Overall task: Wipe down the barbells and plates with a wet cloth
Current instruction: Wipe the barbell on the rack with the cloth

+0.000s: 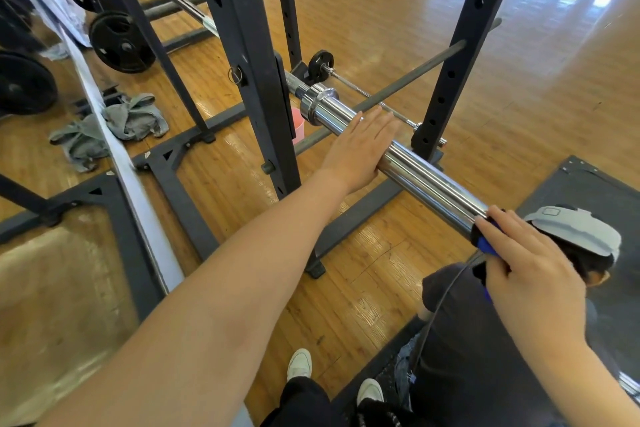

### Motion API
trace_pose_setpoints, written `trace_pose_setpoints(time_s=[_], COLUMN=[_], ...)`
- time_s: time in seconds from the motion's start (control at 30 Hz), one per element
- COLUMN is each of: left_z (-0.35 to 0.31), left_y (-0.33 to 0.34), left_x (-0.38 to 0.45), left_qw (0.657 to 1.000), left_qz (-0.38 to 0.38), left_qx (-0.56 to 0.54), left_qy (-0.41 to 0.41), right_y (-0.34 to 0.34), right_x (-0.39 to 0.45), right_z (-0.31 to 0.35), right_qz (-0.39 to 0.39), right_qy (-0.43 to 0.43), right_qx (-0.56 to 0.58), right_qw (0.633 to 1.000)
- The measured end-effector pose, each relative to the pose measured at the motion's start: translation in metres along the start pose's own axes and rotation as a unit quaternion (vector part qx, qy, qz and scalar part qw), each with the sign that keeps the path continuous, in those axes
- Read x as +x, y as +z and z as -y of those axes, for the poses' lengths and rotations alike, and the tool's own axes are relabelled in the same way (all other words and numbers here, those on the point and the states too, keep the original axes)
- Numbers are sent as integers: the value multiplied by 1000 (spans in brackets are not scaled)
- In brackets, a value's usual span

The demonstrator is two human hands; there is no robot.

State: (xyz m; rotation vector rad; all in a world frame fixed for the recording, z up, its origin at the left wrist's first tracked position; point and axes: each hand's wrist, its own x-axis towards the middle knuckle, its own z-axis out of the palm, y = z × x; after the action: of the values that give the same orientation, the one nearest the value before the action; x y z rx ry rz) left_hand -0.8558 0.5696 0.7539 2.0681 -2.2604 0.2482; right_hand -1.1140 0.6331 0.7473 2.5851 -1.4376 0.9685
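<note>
Chrome barbell sleeve (415, 166) runs diagonally through the middle of the view, thick, smooth and mirror-bright, with long streaks of reflected light along its length. Its far end meets a wider polished collar (317, 104) just beside the front upright of a black steel power rack (249, 55), where the bar rests. The near end of the sleeve points toward the lower right.

Left hand (360, 146) lies flat on top of the sleeve near the collar, palm down, fingers straight and pressed together, pointing along the bar. Right hand (530, 260) is at the near end of the sleeve, fingers curled around a dark blue and black cloth (485, 243) held against the metal; how tightly it is pinched is hard to tell, since the hand covers most of it.

Beyond the rack, a thinner barbell with a small black plate (320, 65) lies on the wooden floor (381, 10). At the left edge of the floor a wall mirror (41, 184) reflects more black plates (119, 43). A crumpled grey garment (135, 116) lies on the floor against the mirror. A pink cup (298, 125) shows partly behind the rack upright. White shoes (300, 362) appear at the bottom edge.
</note>
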Motion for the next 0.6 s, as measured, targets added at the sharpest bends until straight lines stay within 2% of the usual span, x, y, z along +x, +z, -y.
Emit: trace_pose_setpoints(time_s=[0.23,0.33,0.5,0.6], left_z=[0,2,5,6], left_y=[3,3,4,5], left_x=[0,1,2,1], left_qw=[1000,1000,1000,999], left_qz=[-15,-14,-12,-22], left_qx=[-9,-5,8,19], left_qy=[-10,2,7,-14], right_y=[4,1,6,15], right_x=[13,-2,4,18], right_z=[9,1,8,12], right_qz=[15,-1,-17,-25], right_qy=[36,30,84,77], right_qx=[22,-1,-6,-11], right_qw=[999,1000,996,997])
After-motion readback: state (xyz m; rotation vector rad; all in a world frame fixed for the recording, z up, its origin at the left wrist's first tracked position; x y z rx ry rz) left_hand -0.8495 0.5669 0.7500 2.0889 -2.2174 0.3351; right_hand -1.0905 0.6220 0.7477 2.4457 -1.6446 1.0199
